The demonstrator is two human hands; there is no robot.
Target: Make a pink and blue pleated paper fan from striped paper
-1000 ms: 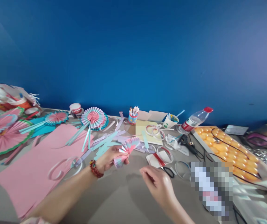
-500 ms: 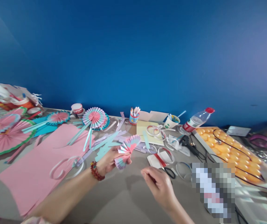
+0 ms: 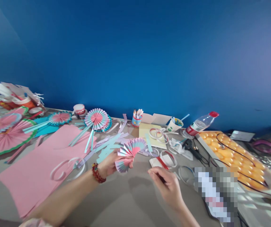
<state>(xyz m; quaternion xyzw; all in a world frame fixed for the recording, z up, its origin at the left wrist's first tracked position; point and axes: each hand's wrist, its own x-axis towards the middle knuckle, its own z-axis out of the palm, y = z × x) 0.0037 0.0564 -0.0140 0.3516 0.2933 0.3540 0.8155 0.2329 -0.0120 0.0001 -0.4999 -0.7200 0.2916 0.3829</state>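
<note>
My left hand (image 3: 110,165), with a beaded bracelet at the wrist, grips a small pleated paper fan (image 3: 128,154) in pink, pale blue and lilac. The fan is spread in a partial round above the grey table (image 3: 116,198). To its right, my right hand (image 3: 166,183) is apart from the fan, fingers curled with the thumb near the index finger; whether anything small is between them cannot be made out. Just beyond that hand lies a white and red packet (image 3: 159,163) beside rolls of tape (image 3: 168,157).
Pink paper sheets (image 3: 47,160) and finished pleated fans (image 3: 96,119) lie left. Paper strips (image 3: 109,146), a pen cup (image 3: 137,119), a paper cup (image 3: 174,125), a leaning bottle (image 3: 200,124), a glue gun (image 3: 192,148) and a yellow-orange bumpy panel (image 3: 232,154) stand or lie around.
The fan in my left hand is turned more toward the camera and looks more widely spread. My right hand has shifted slightly right, covering the black scissor handle seen before.
</note>
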